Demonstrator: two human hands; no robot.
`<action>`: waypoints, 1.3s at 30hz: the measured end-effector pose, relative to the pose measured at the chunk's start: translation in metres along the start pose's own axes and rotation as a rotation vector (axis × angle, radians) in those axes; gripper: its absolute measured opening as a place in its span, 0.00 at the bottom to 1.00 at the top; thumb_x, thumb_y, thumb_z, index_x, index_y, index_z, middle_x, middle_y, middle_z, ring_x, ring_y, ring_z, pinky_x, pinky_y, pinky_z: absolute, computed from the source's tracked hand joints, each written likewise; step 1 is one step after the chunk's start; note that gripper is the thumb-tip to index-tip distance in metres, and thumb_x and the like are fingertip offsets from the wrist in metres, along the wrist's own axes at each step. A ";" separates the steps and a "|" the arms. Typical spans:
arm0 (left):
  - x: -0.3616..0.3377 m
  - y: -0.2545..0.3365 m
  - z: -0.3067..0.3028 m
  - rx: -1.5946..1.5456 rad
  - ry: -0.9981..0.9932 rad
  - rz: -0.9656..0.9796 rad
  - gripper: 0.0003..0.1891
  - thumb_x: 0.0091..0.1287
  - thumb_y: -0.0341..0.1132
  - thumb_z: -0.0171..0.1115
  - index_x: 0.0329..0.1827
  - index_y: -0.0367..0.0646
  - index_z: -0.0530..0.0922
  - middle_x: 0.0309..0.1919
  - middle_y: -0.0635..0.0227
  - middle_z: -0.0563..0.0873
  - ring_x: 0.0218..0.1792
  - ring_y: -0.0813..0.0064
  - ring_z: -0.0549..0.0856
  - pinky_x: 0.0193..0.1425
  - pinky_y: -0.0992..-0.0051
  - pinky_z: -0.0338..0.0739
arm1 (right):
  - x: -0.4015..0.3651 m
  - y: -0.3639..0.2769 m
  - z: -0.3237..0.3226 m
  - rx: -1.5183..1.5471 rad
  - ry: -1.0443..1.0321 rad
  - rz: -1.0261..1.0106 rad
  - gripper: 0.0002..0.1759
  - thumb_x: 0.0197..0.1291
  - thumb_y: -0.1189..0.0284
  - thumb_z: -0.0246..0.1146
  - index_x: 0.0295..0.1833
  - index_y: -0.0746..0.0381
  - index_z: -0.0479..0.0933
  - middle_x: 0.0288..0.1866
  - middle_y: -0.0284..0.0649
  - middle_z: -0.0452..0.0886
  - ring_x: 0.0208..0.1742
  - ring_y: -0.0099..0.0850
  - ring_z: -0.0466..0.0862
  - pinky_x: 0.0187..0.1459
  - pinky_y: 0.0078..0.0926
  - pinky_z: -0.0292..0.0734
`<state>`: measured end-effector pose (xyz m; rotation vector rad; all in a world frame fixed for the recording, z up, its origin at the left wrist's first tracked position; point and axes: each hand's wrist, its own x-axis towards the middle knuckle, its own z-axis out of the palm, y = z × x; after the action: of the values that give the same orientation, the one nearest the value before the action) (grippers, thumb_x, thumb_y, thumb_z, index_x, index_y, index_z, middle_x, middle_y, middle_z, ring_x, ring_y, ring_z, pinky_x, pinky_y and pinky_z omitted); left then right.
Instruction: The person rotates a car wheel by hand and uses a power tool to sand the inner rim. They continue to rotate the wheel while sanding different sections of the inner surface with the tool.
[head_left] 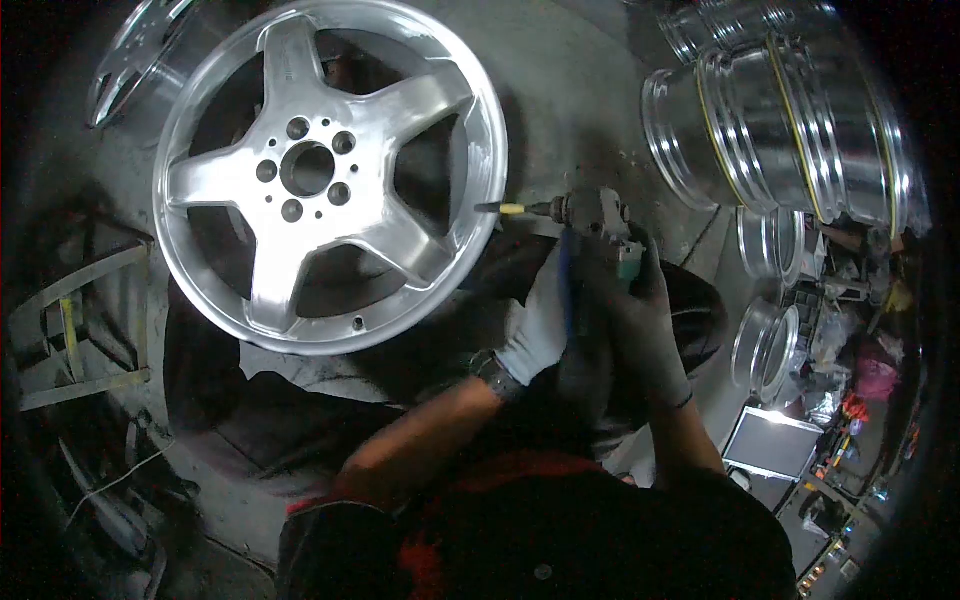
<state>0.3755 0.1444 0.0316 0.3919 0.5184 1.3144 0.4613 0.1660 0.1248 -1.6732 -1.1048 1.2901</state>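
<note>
A power tool [598,212] with a yellow-and-dark tip points left, its end at the right rim of a silver five-spoke wheel [308,170]. My left hand [537,325], in a light glove with a dark band at the wrist, is wrapped round the tool's body from the left. On the tool's right side my right hand [648,325], in a grey glove, closes round it near the green part. Much of the tool body lies in shadow between the hands. The wheel lies face up in front of my legs.
Stacked polished rims [790,130] stand at the upper right, with smaller rims [765,345] below. A bright flat panel [772,442] and scattered tools lie at the lower right. At the left is a metal frame [85,275]; another wheel [140,60] sits at the upper left.
</note>
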 end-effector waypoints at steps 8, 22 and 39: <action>0.039 -0.004 -0.017 0.160 -0.140 -0.018 0.23 0.85 0.37 0.43 0.79 0.40 0.64 0.71 0.63 0.75 0.72 0.71 0.72 0.81 0.71 0.61 | 0.019 -0.011 0.003 0.217 0.000 0.057 0.33 0.66 0.76 0.70 0.73 0.64 0.64 0.62 0.42 0.80 0.61 0.31 0.81 0.63 0.32 0.78; 0.046 0.005 -0.023 0.348 -0.143 -0.010 0.26 0.85 0.44 0.45 0.80 0.41 0.61 0.73 0.63 0.74 0.70 0.69 0.75 0.79 0.70 0.66 | 0.021 -0.006 0.010 0.157 0.039 -0.050 0.34 0.64 0.78 0.71 0.72 0.63 0.64 0.61 0.43 0.81 0.60 0.31 0.81 0.62 0.31 0.79; 0.030 -0.004 -0.008 0.067 -0.026 0.063 0.22 0.86 0.42 0.45 0.73 0.37 0.72 0.63 0.66 0.81 0.64 0.74 0.78 0.74 0.74 0.68 | 0.019 0.010 0.002 0.212 0.057 0.010 0.29 0.68 0.74 0.70 0.70 0.63 0.68 0.58 0.40 0.82 0.56 0.29 0.83 0.58 0.29 0.81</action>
<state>0.3793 0.1728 0.0191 0.4834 0.5325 1.3531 0.4632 0.1804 0.1093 -1.5491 -0.8945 1.3088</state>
